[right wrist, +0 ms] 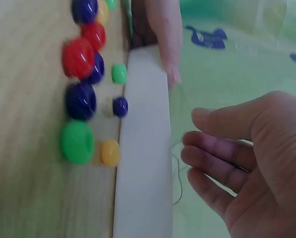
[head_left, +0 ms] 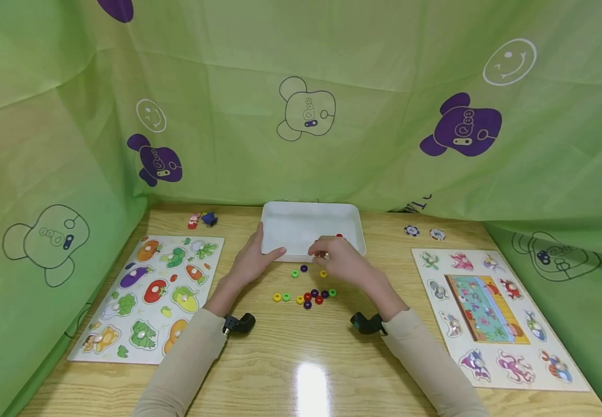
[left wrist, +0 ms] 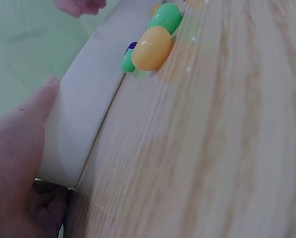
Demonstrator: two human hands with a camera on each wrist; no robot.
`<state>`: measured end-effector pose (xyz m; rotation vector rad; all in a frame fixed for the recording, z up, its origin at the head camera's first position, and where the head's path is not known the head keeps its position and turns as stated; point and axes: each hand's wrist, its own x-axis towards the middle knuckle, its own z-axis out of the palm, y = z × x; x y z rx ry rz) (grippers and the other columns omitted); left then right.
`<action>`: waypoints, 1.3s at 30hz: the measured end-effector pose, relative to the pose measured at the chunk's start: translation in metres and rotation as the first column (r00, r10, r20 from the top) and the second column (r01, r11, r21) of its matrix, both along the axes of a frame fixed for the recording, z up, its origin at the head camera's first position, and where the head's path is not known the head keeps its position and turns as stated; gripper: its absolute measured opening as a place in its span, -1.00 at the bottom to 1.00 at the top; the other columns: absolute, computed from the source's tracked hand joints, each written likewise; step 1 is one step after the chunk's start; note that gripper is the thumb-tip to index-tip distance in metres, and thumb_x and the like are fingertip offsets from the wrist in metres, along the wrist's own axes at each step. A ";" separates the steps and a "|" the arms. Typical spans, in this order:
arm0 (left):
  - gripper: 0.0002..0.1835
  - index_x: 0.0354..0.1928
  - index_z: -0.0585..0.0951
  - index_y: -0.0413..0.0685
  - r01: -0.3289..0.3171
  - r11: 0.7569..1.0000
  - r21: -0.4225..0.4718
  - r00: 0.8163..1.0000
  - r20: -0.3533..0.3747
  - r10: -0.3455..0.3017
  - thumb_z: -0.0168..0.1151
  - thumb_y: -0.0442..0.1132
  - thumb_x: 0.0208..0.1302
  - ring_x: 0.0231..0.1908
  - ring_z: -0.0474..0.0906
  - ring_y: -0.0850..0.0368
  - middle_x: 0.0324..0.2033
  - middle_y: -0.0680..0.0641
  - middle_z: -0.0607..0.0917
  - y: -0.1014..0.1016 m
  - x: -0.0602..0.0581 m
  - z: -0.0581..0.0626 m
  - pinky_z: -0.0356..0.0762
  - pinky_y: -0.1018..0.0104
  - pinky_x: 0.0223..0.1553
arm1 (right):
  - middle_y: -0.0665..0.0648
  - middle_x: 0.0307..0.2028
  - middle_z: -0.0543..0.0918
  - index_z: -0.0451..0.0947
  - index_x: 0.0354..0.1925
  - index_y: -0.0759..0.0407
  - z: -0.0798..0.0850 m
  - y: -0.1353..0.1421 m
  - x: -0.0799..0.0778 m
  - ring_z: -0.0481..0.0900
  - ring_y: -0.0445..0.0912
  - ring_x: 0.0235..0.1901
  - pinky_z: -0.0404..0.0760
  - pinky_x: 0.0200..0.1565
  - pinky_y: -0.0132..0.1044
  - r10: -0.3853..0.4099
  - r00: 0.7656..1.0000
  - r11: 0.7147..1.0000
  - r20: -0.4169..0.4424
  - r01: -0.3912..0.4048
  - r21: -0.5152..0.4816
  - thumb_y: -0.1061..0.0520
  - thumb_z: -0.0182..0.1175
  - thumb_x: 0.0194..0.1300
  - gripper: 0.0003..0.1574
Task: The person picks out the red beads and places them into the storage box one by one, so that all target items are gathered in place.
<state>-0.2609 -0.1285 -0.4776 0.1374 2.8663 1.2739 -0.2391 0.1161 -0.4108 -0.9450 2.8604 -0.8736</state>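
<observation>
A white rectangular tray (head_left: 306, 229) lies at the back of the table. My left hand (head_left: 252, 255) grips its near left corner, thumb on the front rim and fingers along the outer side. Above the front rim, toward the right, is my right hand (head_left: 339, 258). Its fingers are loosely bent with nothing between them in the right wrist view. A red bead (head_left: 339, 236) shows inside the tray, just past that hand. In front of the tray lie loose beads: a yellow bead (right wrist: 110, 152), a purple bead (right wrist: 120, 106) and a green bead (right wrist: 119, 74) sit closest to its wall.
Several more red, purple, green and yellow beads (head_left: 307, 296) lie nearer me. A vegetable puzzle board (head_left: 136, 310) is on the left, a sea-animal board (head_left: 438, 362) on the right. Small figures (head_left: 209, 219) stand back left; two poker chips (head_left: 437, 234) lie back right. Green cloth (head_left: 374, 145) hangs behind.
</observation>
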 end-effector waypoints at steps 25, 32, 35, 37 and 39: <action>0.13 0.46 -0.27 0.06 0.007 1.000 -0.023 1.000 0.008 -0.007 0.06 0.43 0.06 0.43 -0.07 -0.11 0.46 -0.14 -0.06 -0.002 0.001 0.000 0.07 -0.10 0.36 | -0.17 -0.29 0.62 0.67 -0.27 -0.07 -0.019 -0.019 0.033 0.50 -0.34 -0.30 0.55 -0.21 -0.48 0.276 0.960 0.931 0.048 -0.279 0.234 0.17 0.23 0.18 -0.83; 0.11 0.46 -0.27 0.04 0.009 1.000 -0.017 1.000 0.000 -0.009 0.09 0.37 0.09 0.43 -0.08 -0.10 0.46 -0.14 -0.07 -0.002 0.000 0.003 0.06 -0.08 0.37 | -0.18 -0.32 0.61 0.68 -0.31 -0.07 -0.020 -0.019 0.033 0.49 -0.35 -0.30 0.53 -0.22 -0.50 0.289 0.957 0.930 0.030 -0.288 0.228 0.16 0.23 0.19 -0.86; 0.11 0.46 -0.27 0.03 0.014 1.000 -0.023 1.000 0.002 -0.014 0.09 0.37 0.10 0.43 -0.08 -0.10 0.46 -0.15 -0.07 -0.002 0.000 0.003 0.07 -0.09 0.36 | -0.16 -0.34 0.61 0.67 -0.33 -0.06 -0.022 -0.020 0.033 0.46 -0.33 -0.33 0.51 -0.25 -0.50 0.300 0.954 0.926 0.029 -0.298 0.232 0.15 0.24 0.19 -0.89; 0.12 0.46 -0.27 0.03 0.014 1.000 -0.024 1.000 0.005 -0.014 0.09 0.38 0.08 0.43 -0.08 -0.10 0.46 -0.15 -0.07 -0.002 0.000 0.002 0.07 -0.09 0.36 | -0.16 -0.35 0.60 0.67 -0.33 -0.06 -0.023 -0.021 0.033 0.44 -0.31 -0.34 0.50 -0.28 -0.51 0.300 0.953 0.924 0.037 -0.300 0.236 0.14 0.25 0.18 -0.90; 0.13 0.46 -0.28 0.04 0.014 1.000 -0.024 1.000 0.006 -0.014 0.08 0.40 0.07 0.44 -0.09 -0.10 0.46 -0.14 -0.07 -0.002 0.000 0.002 0.07 -0.09 0.36 | -0.15 -0.35 0.58 0.67 -0.33 -0.07 -0.024 -0.022 0.032 0.43 -0.30 -0.35 0.48 -0.29 -0.52 0.291 0.955 0.927 0.054 -0.296 0.232 0.13 0.25 0.18 -0.91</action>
